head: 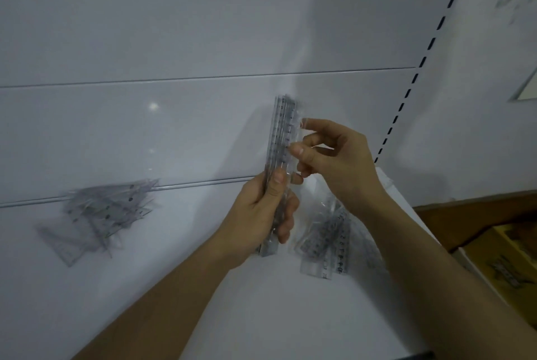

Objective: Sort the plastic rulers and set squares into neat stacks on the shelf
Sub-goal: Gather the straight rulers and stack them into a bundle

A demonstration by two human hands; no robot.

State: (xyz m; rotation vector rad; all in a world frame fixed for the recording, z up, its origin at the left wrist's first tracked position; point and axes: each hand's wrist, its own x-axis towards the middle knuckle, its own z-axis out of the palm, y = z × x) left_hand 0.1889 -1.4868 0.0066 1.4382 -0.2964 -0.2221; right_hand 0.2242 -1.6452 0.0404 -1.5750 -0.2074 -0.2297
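Observation:
A bundle of clear plastic rulers [281, 132] stands upright above the white shelf [180, 243]. My left hand [263, 214] grips its lower half. My right hand [334, 162] pinches the bundle's right edge near the top with thumb and fingertips. A loose pile of clear set squares [101, 214] lies at the left, against the back panel. More clear rulers [331, 240] lie in a messy heap on the shelf under my right wrist.
The white back panel [174, 39] rises behind the shelf. A slotted upright [418, 74] runs along the right edge. Lower right, beyond the shelf edge, are brown cardboard and a yellow box [505, 260].

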